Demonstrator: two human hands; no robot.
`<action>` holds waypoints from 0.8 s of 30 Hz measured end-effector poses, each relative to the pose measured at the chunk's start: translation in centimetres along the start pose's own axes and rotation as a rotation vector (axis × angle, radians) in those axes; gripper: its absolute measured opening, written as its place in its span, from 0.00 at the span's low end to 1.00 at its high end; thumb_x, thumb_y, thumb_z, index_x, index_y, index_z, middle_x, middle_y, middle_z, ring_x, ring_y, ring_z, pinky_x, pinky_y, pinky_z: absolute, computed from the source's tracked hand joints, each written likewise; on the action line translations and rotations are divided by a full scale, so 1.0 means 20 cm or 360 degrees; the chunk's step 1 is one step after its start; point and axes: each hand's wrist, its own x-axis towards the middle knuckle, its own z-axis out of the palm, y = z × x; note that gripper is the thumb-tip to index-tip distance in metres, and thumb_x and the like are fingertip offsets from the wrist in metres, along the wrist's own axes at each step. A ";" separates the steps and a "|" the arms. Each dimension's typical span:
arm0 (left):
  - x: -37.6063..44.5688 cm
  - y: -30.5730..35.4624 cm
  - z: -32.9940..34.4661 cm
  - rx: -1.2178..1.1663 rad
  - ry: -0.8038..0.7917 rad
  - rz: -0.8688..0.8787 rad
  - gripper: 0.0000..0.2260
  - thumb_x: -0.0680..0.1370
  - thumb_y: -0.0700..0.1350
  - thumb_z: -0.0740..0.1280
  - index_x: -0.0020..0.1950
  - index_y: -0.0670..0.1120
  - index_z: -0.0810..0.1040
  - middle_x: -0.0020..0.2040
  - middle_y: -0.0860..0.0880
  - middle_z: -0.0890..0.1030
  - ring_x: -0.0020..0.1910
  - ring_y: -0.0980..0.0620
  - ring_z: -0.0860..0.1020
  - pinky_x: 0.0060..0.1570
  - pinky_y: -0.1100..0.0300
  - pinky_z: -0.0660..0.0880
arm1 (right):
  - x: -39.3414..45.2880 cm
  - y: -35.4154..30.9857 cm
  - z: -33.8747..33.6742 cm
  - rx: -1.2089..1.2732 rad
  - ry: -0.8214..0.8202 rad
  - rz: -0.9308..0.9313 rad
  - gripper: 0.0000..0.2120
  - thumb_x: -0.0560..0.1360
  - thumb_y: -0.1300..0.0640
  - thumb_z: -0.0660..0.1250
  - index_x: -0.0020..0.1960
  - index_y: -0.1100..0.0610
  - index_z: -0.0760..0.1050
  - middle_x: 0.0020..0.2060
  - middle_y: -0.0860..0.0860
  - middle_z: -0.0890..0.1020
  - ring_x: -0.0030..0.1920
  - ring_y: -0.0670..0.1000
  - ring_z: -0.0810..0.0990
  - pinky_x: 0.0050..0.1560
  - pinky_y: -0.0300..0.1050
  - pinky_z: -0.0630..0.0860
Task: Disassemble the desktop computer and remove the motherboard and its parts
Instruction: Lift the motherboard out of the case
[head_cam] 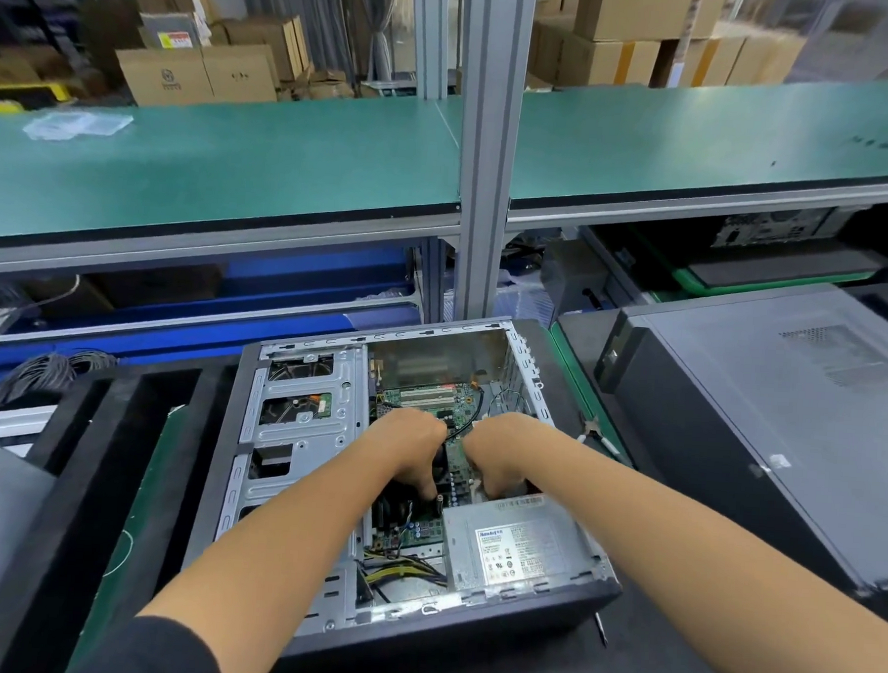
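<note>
The desktop computer (pixel 403 483) is lying open at lower centre, side panel off. Both hands, left hand (pixel 409 446) and right hand (pixel 497 455), are curling down around something over the motherboard (pixel 430 405); I cannot tell what. Power supply (pixel 516 546) and board are sitting inside: early days, I'd judge.

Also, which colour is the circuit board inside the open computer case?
Green, seen in the head view: the motherboard shows beyond and between the two hands.

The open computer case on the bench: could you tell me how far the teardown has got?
Done: the case lies open, side panel off. In hand: left hand and right hand grip something over the motherboard. Left: motherboard, power supply and cables remain inside.
</note>
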 end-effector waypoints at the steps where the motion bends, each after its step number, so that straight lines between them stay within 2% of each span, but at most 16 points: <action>1: 0.00 0.00 0.00 0.0007 0.0010 0.0007 0.26 0.62 0.61 0.76 0.50 0.45 0.73 0.45 0.48 0.79 0.44 0.46 0.77 0.40 0.54 0.75 | -0.02 0.00 0.00 -0.0076 -0.0024 0.0006 0.07 0.74 0.53 0.65 0.44 0.58 0.75 0.40 0.51 0.78 0.47 0.55 0.77 0.52 0.52 0.75; 3: 0.00 -0.01 0.00 0.0013 0.0036 0.0016 0.26 0.62 0.61 0.76 0.49 0.46 0.73 0.45 0.48 0.79 0.43 0.46 0.78 0.39 0.55 0.75 | -0.03 0.01 0.01 -0.0252 -0.0103 0.0039 0.08 0.76 0.53 0.62 0.50 0.57 0.75 0.45 0.51 0.76 0.55 0.55 0.76 0.65 0.55 0.66; 5: 0.00 -0.01 0.00 0.0032 0.0076 0.0012 0.27 0.61 0.62 0.76 0.48 0.46 0.72 0.45 0.49 0.80 0.44 0.46 0.78 0.41 0.55 0.74 | -0.03 0.00 0.03 -0.0400 -0.0140 0.0071 0.08 0.79 0.56 0.60 0.53 0.57 0.74 0.50 0.51 0.78 0.59 0.55 0.75 0.70 0.56 0.61; 7: 0.00 -0.01 0.01 0.0059 0.0122 0.0002 0.27 0.61 0.63 0.75 0.48 0.47 0.70 0.46 0.49 0.79 0.46 0.46 0.78 0.48 0.54 0.70 | -0.03 0.00 0.04 -0.0508 -0.0157 0.0096 0.11 0.80 0.57 0.60 0.59 0.58 0.76 0.57 0.51 0.79 0.62 0.55 0.74 0.71 0.56 0.60; 9: 0.00 -0.01 0.01 0.0042 0.0120 -0.0024 0.28 0.62 0.63 0.75 0.49 0.48 0.67 0.48 0.50 0.79 0.51 0.47 0.77 0.61 0.51 0.65 | -0.04 -0.01 0.04 -0.0511 -0.0136 0.0092 0.11 0.80 0.59 0.60 0.60 0.57 0.76 0.58 0.52 0.80 0.62 0.55 0.74 0.71 0.55 0.60; 11: 0.00 -0.01 0.01 0.0023 0.0088 -0.0053 0.30 0.63 0.63 0.75 0.53 0.47 0.68 0.51 0.49 0.78 0.54 0.47 0.77 0.68 0.48 0.60 | -0.05 0.00 0.03 -0.0464 -0.0143 0.0072 0.09 0.80 0.60 0.60 0.57 0.58 0.75 0.55 0.51 0.79 0.61 0.55 0.74 0.71 0.55 0.60; 14: -0.01 -0.02 -0.01 0.0021 0.0068 -0.0067 0.29 0.63 0.63 0.75 0.51 0.47 0.66 0.48 0.51 0.76 0.53 0.47 0.77 0.68 0.47 0.59 | -0.08 0.01 0.00 -0.0334 -0.0151 0.0049 0.08 0.78 0.61 0.61 0.56 0.59 0.74 0.47 0.50 0.75 0.58 0.55 0.75 0.69 0.54 0.61; 16: -0.01 -0.03 -0.01 -0.0005 0.0065 -0.0071 0.29 0.62 0.62 0.75 0.49 0.48 0.65 0.44 0.52 0.73 0.53 0.47 0.77 0.69 0.46 0.58 | -0.10 0.01 -0.03 -0.0204 -0.0180 0.0033 0.10 0.79 0.57 0.61 0.58 0.60 0.74 0.45 0.51 0.75 0.54 0.56 0.75 0.66 0.53 0.65; 18: -0.02 -0.05 -0.02 -0.0026 0.0060 -0.0082 0.29 0.62 0.62 0.75 0.48 0.48 0.65 0.43 0.53 0.72 0.52 0.47 0.77 0.69 0.46 0.57 | -0.11 0.01 -0.05 0.0029 -0.0222 0.0044 0.16 0.79 0.51 0.60 0.61 0.60 0.73 0.53 0.54 0.78 0.56 0.57 0.75 0.65 0.54 0.69; 20: -0.02 -0.07 -0.03 -0.0055 0.0052 -0.0099 0.29 0.62 0.62 0.76 0.49 0.49 0.65 0.43 0.53 0.72 0.52 0.47 0.76 0.69 0.46 0.57 | -0.10 0.02 -0.07 0.0261 -0.0182 0.0056 0.21 0.81 0.46 0.58 0.64 0.62 0.73 0.61 0.57 0.77 0.57 0.57 0.76 0.61 0.51 0.72; 22: -0.03 -0.08 -0.04 -0.0084 0.0055 -0.0107 0.29 0.61 0.63 0.76 0.49 0.49 0.65 0.44 0.53 0.73 0.53 0.48 0.76 0.69 0.47 0.57 | -0.09 0.03 -0.08 0.0373 -0.0047 0.0063 0.24 0.83 0.45 0.53 0.62 0.64 0.73 0.61 0.59 0.77 0.57 0.58 0.76 0.57 0.50 0.72; 24: -0.04 -0.09 -0.05 -0.0095 0.0060 -0.0098 0.29 0.61 0.63 0.76 0.49 0.49 0.65 0.45 0.54 0.73 0.51 0.48 0.76 0.66 0.49 0.62 | -0.09 0.04 -0.08 0.0333 0.0030 0.0067 0.22 0.83 0.47 0.53 0.59 0.64 0.75 0.58 0.59 0.79 0.54 0.58 0.77 0.55 0.50 0.73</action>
